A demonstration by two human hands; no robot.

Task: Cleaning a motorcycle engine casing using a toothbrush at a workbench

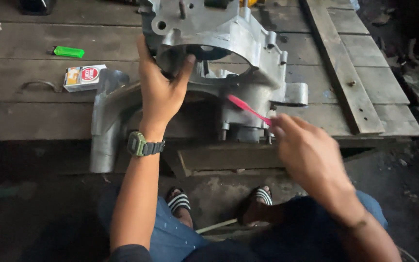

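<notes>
The left hand [160, 94] clasps the rim of the grey engine casing [219, 58] standing on the wooden desk [35, 116]. The right hand [306, 153] pinches a pink toothbrush [248, 109], its long axis slanting up-left toward the casing's lower side. Left of the left grip lie a white-and-red carton [84, 77] and a green lighter [68, 52].
</notes>
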